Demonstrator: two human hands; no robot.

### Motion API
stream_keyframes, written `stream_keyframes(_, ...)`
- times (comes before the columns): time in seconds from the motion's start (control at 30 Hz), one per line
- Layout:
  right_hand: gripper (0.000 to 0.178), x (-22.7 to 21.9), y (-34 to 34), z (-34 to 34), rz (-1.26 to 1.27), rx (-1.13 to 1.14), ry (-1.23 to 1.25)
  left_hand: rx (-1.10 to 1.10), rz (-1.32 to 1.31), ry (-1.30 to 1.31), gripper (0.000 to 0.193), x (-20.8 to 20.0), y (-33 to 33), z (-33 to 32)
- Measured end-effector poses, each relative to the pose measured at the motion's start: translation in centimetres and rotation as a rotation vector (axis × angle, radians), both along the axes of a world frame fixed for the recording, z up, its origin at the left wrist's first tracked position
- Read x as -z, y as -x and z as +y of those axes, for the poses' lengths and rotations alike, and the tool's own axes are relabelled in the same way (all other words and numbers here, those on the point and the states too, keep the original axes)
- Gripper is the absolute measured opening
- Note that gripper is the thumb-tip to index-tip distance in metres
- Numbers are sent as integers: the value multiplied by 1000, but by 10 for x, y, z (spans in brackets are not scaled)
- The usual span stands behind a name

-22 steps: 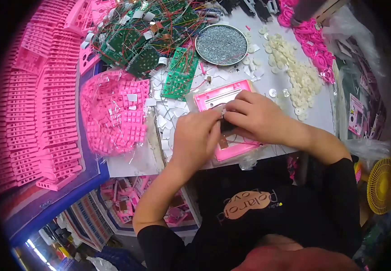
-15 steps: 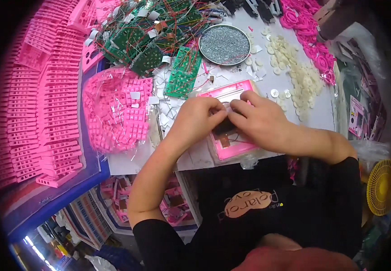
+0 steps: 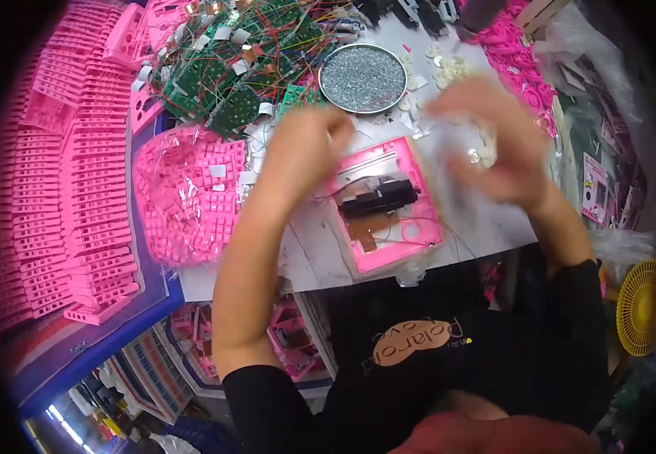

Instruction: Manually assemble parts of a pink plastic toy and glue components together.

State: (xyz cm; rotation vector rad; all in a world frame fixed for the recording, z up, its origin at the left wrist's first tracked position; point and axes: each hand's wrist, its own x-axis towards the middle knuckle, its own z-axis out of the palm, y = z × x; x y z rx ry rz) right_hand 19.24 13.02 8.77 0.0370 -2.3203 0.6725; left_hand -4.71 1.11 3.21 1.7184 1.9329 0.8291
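open pink casing [image 3: 385,208] flat on table

Open casing [image 3: 383,206] lies on the table [image 3: 320,257] directly before me, between my left hand [image 3: 303,144] and right hand [image 3: 494,147]. Round dish [image 3: 363,67] sits behind the casing. Heap of circuit boards [image 3: 229,72] lies behind and left of it. Bag of small parts [image 3: 184,193] lies left of the casing; stacked trays [image 3: 63,174] further left
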Motion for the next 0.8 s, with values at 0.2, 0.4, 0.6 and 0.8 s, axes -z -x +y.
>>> stream_keyframes(0.2, 65, -5, 33, 103, 520, 209, 157, 5, 662, -41, 16, 52, 12, 88)
stream_keyframes(0.4, 45, -13, 116, 112, 223, -196, 740, -28, 669, -244, 16, 60, 3, 95)
stream_keyframes(0.6, 44, -29, 124, 79, 109, -135, 654, -30, 705, -25, 33, 51, 8, 99)
stream_keyframes(0.8, 54, 1, 30, 37, 193, 242, 204, -149, 341, -58, 39, -5, -7, 34)
